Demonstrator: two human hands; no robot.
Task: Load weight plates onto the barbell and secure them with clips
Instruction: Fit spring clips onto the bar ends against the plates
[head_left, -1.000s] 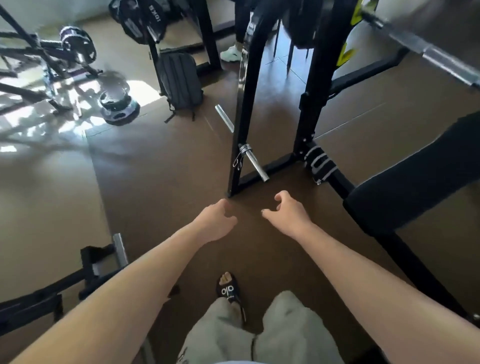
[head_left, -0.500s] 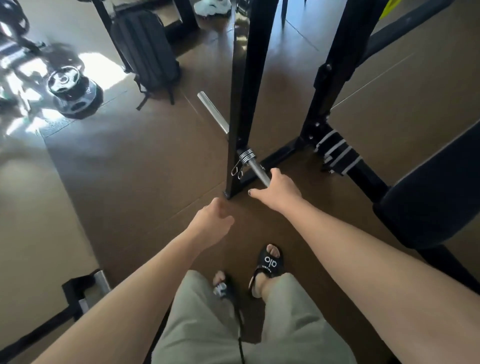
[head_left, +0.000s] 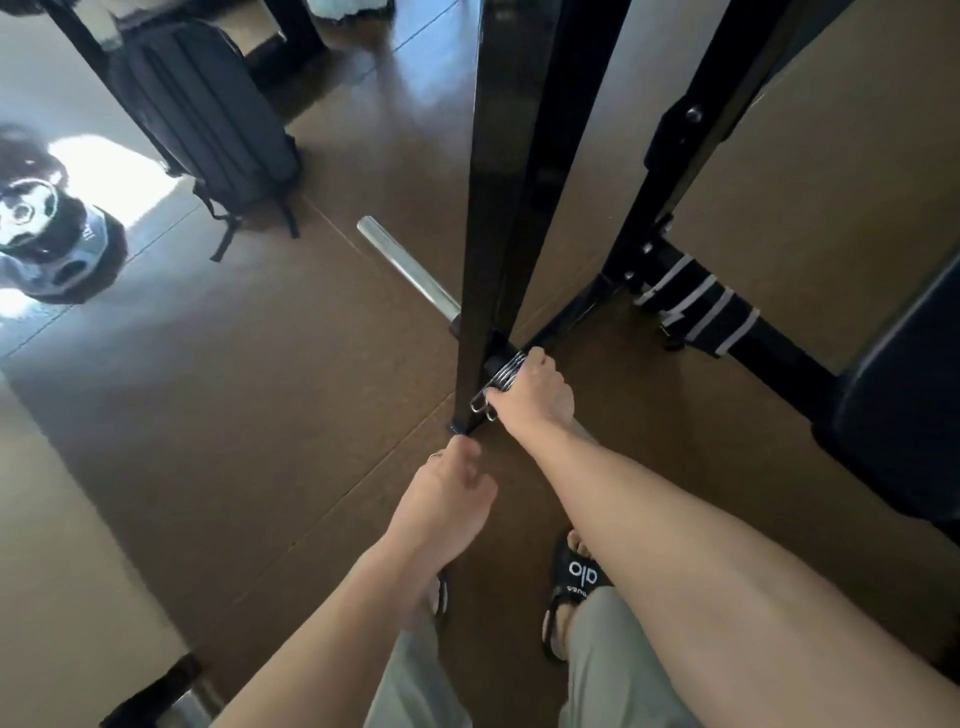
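Far left of frame: weight plates (head_left: 49, 244) stacked on the floor, well apart from both hands. Lower centre: left hand (head_left: 441, 512) loosely curled, holding nothing. Centre: spring clip (head_left: 503, 375) sits on the horizontal peg at the black upright's (head_left: 491, 208) base; right hand (head_left: 530, 392) grips it.

Coiled steel spring clip (head_left: 505, 370) on rack peg (head_left: 405, 270)
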